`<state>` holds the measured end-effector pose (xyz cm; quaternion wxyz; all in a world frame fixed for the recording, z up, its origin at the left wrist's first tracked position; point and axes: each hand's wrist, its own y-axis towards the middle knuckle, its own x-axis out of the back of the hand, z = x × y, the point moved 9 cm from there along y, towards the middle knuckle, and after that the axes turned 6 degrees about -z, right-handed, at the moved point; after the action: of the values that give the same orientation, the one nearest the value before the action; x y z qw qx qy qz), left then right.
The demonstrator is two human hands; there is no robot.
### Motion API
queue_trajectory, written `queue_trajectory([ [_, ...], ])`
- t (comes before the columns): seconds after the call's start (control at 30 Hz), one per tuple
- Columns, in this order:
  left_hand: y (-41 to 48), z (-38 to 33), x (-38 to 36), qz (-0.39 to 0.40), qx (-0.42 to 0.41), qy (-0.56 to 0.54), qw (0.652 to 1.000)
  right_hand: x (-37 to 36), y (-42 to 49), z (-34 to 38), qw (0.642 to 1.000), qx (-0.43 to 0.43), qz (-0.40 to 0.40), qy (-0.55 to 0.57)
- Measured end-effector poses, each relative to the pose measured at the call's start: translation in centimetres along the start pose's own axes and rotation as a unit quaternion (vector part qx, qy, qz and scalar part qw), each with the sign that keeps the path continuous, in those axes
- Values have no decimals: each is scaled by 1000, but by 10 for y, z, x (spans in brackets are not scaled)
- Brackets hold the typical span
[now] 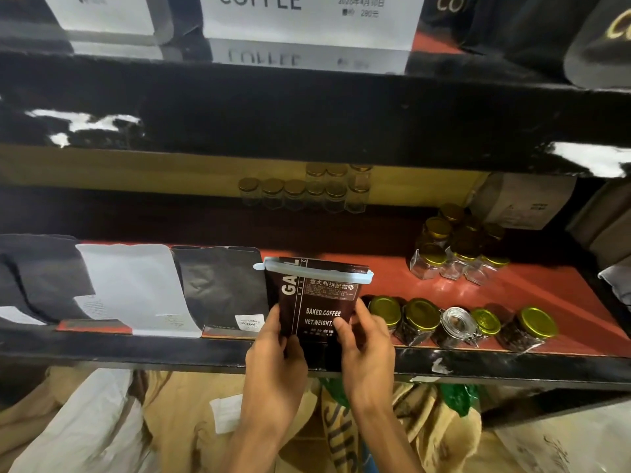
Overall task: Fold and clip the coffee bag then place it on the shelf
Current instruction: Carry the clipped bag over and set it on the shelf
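A dark brown coffee bag (pixel 317 302) with white lettering stands upright at the front of the red shelf (pixel 532 295). Its top is folded over, and a pale blue clip (pixel 314 269) runs across the fold. My left hand (pixel 276 356) grips the bag's lower left edge. My right hand (pixel 365 346) holds its lower right side, thumb pressed on the front. The bag's bottom is hidden behind my hands and the black shelf edge (pixel 136 349).
Black and white coffee bags (pixel 136 285) stand to the left of the held bag. Gold-lidded jars of beans (pixel 420 319) line the shelf's front right, with empty jars (pixel 454 257) behind. Burlap sacks (pixel 102 421) lie below; an upper shelf (pixel 307 107) overhangs.
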<state>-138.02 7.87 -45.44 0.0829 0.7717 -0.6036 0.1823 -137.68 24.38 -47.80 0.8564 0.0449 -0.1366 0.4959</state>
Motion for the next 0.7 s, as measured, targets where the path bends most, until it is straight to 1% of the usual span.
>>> queue_trajectory([
  [0.1, -2, -3, 0, 1, -7, 3, 1000, -1, -1, 1, 1000, 5, 9, -11],
  [0.23, -1, 5, -4, 5, 3, 4, 1000, -2, -2, 3, 999, 29, 14, -43],
  [0.3, -2, 7, -6, 7, 9, 2, 1000, -4, -3, 4, 997, 33, 29, -59],
  [0.47, -5, 14, -2, -24, 20, 27, 999, -9, -5, 4, 989, 41, 78, -118],
  [0.7, -11, 12, 9, -35, 6, 74, 997, -9, -11, 5, 990, 18, 81, -111],
])
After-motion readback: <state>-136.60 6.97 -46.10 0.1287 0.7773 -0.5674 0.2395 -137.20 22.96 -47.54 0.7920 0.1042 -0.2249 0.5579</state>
